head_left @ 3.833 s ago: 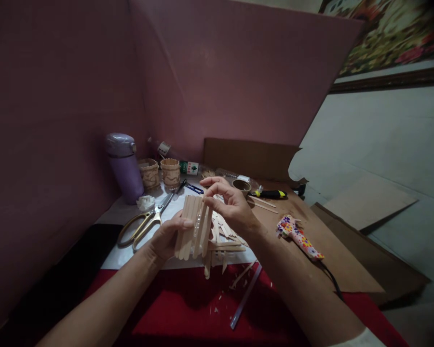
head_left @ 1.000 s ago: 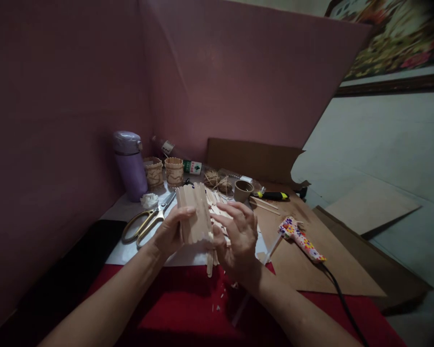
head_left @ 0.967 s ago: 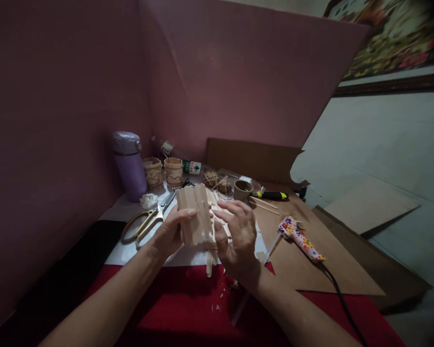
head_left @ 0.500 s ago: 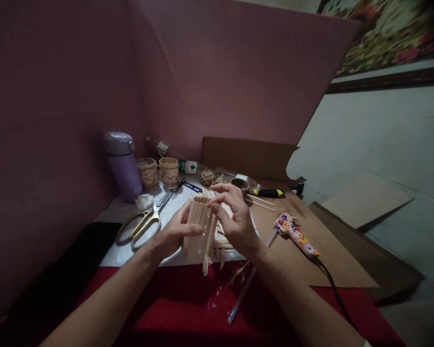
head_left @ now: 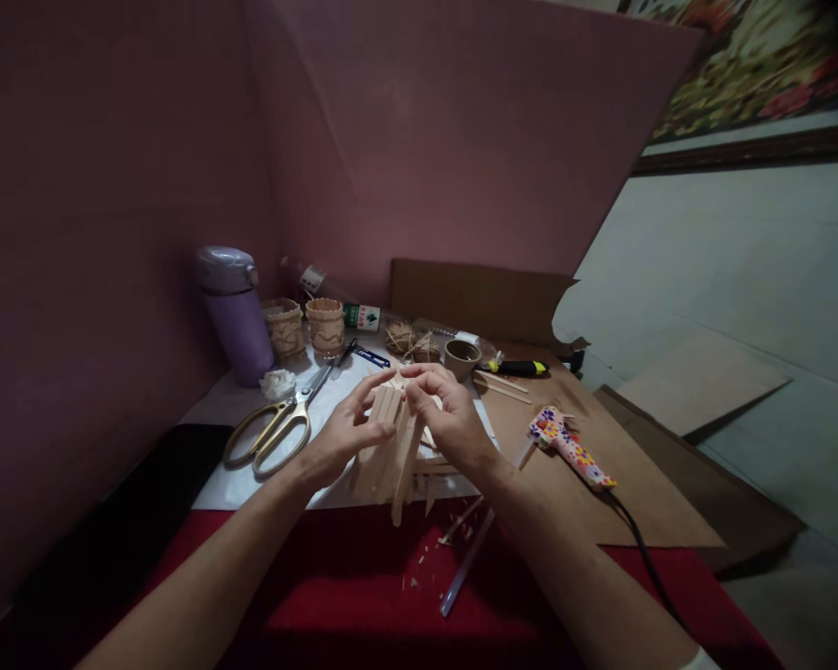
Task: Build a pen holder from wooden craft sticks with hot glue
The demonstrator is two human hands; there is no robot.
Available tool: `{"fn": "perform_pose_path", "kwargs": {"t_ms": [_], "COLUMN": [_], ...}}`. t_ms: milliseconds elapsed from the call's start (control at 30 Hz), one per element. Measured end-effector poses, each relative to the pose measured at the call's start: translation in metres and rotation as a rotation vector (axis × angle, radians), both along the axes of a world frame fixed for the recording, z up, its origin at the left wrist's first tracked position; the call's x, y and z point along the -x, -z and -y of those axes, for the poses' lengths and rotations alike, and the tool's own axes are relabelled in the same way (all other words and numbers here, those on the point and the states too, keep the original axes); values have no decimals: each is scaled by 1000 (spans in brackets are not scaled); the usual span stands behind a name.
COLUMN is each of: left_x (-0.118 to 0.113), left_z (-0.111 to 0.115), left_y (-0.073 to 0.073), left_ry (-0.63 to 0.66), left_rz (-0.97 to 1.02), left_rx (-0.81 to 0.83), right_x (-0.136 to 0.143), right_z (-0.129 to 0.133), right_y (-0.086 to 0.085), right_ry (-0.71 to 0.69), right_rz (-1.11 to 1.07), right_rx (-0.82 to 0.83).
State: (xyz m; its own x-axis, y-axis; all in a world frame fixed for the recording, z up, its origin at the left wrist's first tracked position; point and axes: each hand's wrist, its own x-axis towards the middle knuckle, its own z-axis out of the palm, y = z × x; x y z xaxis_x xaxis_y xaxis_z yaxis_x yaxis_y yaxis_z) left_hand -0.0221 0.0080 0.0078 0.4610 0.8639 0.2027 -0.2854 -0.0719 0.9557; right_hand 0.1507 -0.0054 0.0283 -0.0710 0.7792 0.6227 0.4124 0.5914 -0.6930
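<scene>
White sheet (head_left: pixel 216 489) lies below the fingers. Stick-covered piece (head_left: pixel 377 461) is between them, tilted; left hand (head_left: pixel 335 451) clamped on its side, far fingers hidden. Right hand (head_left: pixel 457 428): thumb and index look pinched on edge stick (head_left: pixel 406 465), upper end. Best: left grip firm, stick parallel to neighbours, even pressure, tops level.

No text can be read: the marks on the green-and-white label (head_left: pixel 361 317) and the small white label (head_left: pixel 312 279), both on clear plastic right of the purple lidded flask (head_left: pixel 236 321), are too small.
</scene>
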Motion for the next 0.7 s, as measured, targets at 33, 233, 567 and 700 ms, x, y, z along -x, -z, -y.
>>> {"fn": "perform_pose_path", "kwargs": {"t_ms": [33, 233, 567, 700], "left_x": [0, -1, -1, -2], "left_z": [1, 2, -2, -2], "left_y": [-1, -4, -4, -1], "left_ry": [13, 16, 44, -12], "left_rz": [-5, -21, -72, -119], "left_rx": [-5, -21, -39, -31], "right_x": [-1, -5, -3, -2], "right_z": [0, 3, 11, 14], "right_y": [0, -4, -12, -19], "right_ry": [-24, -79, -158, -216], "right_rz": [-6, -28, -78, -94], "right_rx": [16, 52, 63, 25]}}
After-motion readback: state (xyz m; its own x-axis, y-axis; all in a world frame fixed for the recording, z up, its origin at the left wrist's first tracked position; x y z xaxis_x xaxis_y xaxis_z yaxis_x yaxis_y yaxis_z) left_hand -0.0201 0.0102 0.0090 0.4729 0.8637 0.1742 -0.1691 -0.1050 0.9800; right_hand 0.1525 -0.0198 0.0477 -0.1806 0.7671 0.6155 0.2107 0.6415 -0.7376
